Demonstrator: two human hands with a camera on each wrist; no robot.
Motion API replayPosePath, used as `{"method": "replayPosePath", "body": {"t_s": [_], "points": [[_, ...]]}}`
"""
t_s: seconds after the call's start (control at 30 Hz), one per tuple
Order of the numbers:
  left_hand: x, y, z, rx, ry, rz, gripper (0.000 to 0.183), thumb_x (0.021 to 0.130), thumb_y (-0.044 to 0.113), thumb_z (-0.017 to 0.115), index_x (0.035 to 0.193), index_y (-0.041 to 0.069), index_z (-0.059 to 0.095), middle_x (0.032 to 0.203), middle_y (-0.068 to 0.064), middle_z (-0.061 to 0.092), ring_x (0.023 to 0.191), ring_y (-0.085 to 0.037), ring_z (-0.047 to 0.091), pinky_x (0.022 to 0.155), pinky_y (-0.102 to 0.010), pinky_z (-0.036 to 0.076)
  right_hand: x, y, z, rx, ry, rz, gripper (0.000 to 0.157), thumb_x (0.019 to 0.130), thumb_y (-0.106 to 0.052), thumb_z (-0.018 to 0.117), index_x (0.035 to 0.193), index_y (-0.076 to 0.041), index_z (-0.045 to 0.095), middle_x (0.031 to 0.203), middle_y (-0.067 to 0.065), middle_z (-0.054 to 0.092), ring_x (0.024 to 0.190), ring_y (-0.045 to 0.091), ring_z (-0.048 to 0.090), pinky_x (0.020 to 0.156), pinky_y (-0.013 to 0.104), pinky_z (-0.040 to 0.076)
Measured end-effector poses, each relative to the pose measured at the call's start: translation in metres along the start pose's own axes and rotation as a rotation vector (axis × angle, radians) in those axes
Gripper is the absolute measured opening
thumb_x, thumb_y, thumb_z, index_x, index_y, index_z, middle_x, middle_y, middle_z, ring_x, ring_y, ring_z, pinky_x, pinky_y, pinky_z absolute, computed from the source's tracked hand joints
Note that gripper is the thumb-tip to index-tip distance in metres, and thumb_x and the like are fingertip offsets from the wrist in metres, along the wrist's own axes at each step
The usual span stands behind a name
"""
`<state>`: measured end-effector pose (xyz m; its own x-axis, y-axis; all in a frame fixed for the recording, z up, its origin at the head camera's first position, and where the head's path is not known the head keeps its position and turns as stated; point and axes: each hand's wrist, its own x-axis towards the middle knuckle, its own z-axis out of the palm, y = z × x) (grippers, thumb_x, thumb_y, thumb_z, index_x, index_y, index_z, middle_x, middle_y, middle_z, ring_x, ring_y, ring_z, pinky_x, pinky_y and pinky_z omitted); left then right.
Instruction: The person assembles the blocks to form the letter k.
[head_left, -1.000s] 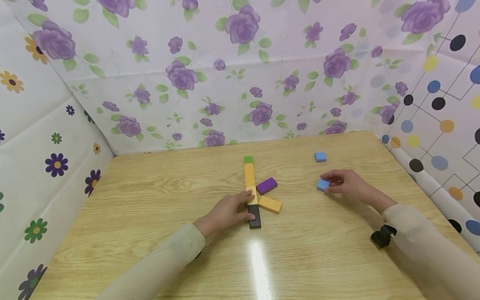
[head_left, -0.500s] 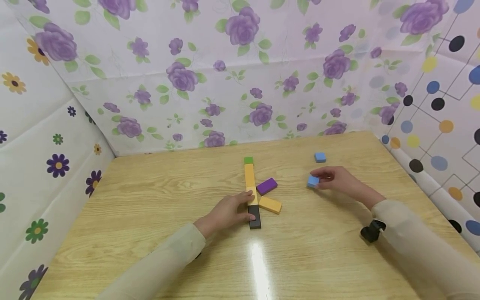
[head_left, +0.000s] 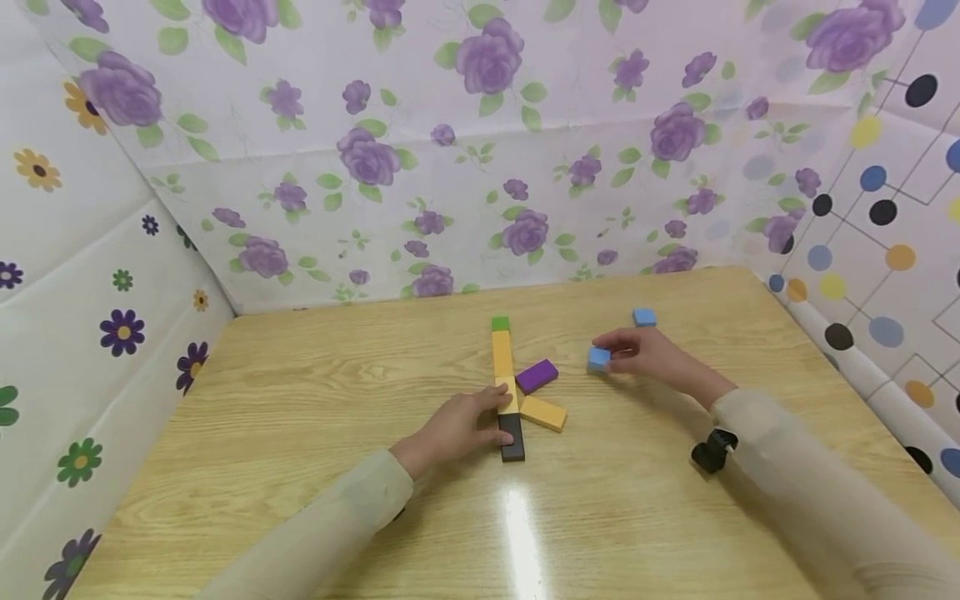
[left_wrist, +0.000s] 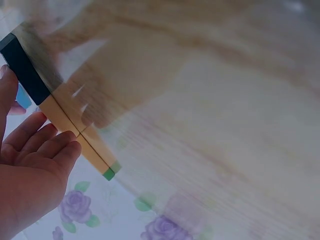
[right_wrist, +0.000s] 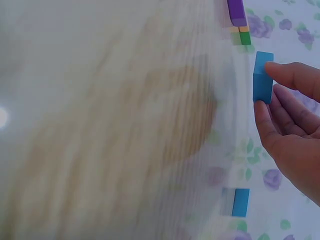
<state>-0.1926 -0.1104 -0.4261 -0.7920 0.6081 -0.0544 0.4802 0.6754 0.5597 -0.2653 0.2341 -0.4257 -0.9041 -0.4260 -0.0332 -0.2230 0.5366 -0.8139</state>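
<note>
In the head view a straight row of blocks runs away from the person: a black block [head_left: 512, 448] nearest, then a light yellow block [head_left: 507, 402], an orange block [head_left: 502, 354] and a green block [head_left: 500, 323] at the far end. The left hand [head_left: 459, 427] rests on this row, thumb on the black block and fingertips on the light yellow one. To the right, the right hand [head_left: 645, 358] pinches a small blue block [head_left: 598, 359] between thumb and fingers; the right wrist view shows this grip [right_wrist: 263, 82] just off the table.
A purple block [head_left: 537, 377] and a loose orange block [head_left: 543, 413] lie just right of the row. Another blue block [head_left: 644, 317] lies behind the right hand. Patterned cloth [head_left: 375, 208] stands around the wooden table [head_left: 315, 375] at the back and both sides.
The right hand has moved left with the blue block, towards the row. The left hand has stayed in place on the row; the view has shifted slightly.
</note>
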Motion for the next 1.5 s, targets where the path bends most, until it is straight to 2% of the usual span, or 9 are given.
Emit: {"method": "replayPosePath", "body": {"t_s": [0.23, 0.43, 0.73, 1.2, 1.5], "points": [[-0.001, 0.000, 0.001, 0.004, -0.002, -0.018, 0.065, 0.086, 0.036, 0.071, 0.140, 0.006, 0.049, 0.152, -0.003, 0.036, 0.140, -0.020, 0.033, 0.114, -0.035, 0.029, 0.011, -0.004, 0.006, 0.001, -0.033, 0.000, 0.044, 0.090, -0.017, 0.070, 0.131, -0.007, 0.059, 0.130, 0.014, 0.058, 0.121, 0.033, 0.053, 0.095, 0.044, 0.050], [-0.001, 0.000, 0.000, 0.016, -0.002, -0.016, 0.066, 0.086, 0.036, 0.071, 0.140, 0.006, 0.049, 0.152, -0.004, 0.036, 0.139, -0.020, 0.034, 0.113, -0.036, 0.030, 0.021, -0.006, 0.008, -0.003, -0.057, -0.036, 0.043, 0.091, -0.013, 0.068, 0.131, -0.003, 0.058, 0.131, 0.018, 0.057, 0.123, 0.035, 0.052, 0.098, 0.046, 0.047], [-0.001, -0.001, 0.000, 0.020, -0.001, -0.008, 0.065, 0.086, 0.036, 0.071, 0.140, 0.006, 0.049, 0.151, -0.004, 0.037, 0.139, -0.020, 0.034, 0.113, -0.036, 0.030, 0.031, -0.008, 0.011, -0.039, -0.092, -0.086, 0.040, 0.092, -0.007, 0.064, 0.132, -0.003, 0.058, 0.128, 0.017, 0.059, 0.118, 0.034, 0.055, 0.095, 0.044, 0.050], [0.000, -0.001, 0.000, 0.003, -0.012, -0.009, 0.065, 0.087, 0.036, 0.070, 0.141, 0.006, 0.049, 0.152, -0.004, 0.036, 0.139, -0.020, 0.034, 0.113, -0.035, 0.030, 0.046, -0.013, 0.022, -0.061, -0.176, -0.154, 0.038, 0.091, 0.000, 0.064, 0.128, 0.002, 0.059, 0.132, 0.021, 0.056, 0.121, 0.039, 0.052, 0.099, 0.045, 0.047], [-0.001, -0.002, 0.000, -0.005, -0.008, -0.001, 0.065, 0.087, 0.036, 0.070, 0.140, 0.006, 0.049, 0.152, -0.004, 0.036, 0.139, -0.020, 0.034, 0.113, -0.036, 0.030, 0.051, -0.013, 0.027, -0.067, -0.210, -0.132, 0.039, 0.088, 0.003, 0.065, 0.127, 0.000, 0.060, 0.130, 0.019, 0.058, 0.122, 0.037, 0.052, 0.100, 0.044, 0.046]]}}
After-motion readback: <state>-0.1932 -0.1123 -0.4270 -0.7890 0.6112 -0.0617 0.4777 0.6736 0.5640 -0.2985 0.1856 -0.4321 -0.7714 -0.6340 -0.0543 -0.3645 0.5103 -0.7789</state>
